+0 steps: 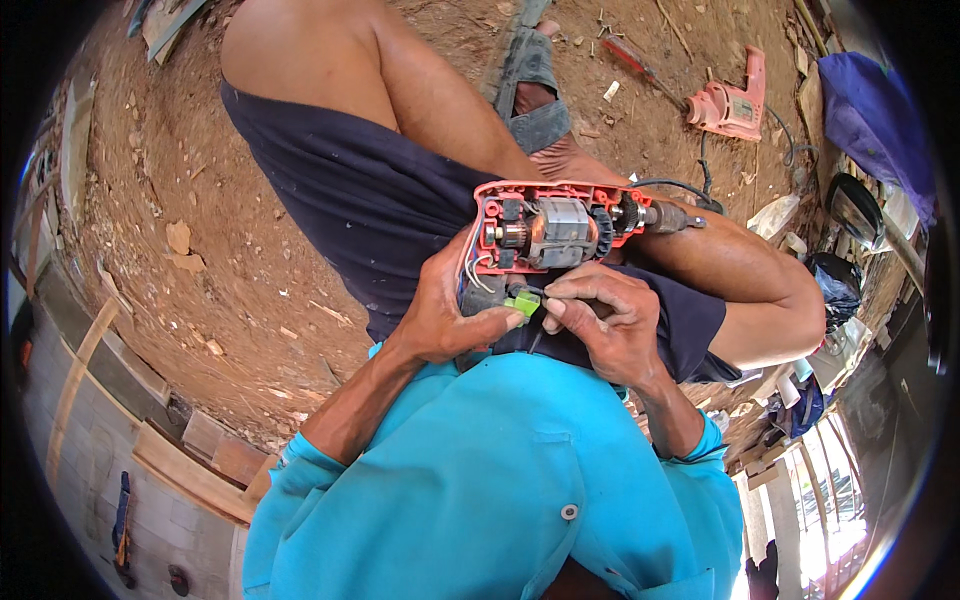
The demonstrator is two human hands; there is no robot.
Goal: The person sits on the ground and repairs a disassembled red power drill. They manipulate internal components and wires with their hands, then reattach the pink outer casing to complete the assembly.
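Note:
An opened power drill (562,232) lies across my lap. Half of its red casing is off, baring the copper-wound motor, gears and wires, with the metal chuck (672,217) pointing right. My left hand (445,315) is wrapped around the drill's handle end, beside the dark switch (482,296). Its thumb presses against a small bright green, see-through piece (523,304). At the right edge of that piece, my right hand (612,318) has thumb and fingers pinched together by something small and dark. The fingers hide what they hold.
On the dirt floor (200,290) ahead lie a second red drill (733,100) with its cord and a red-handled screwdriver (632,58). Blue cloth (875,125) and a dark oval object (855,212) are at the right. Wooden boards (190,470) lie at the left.

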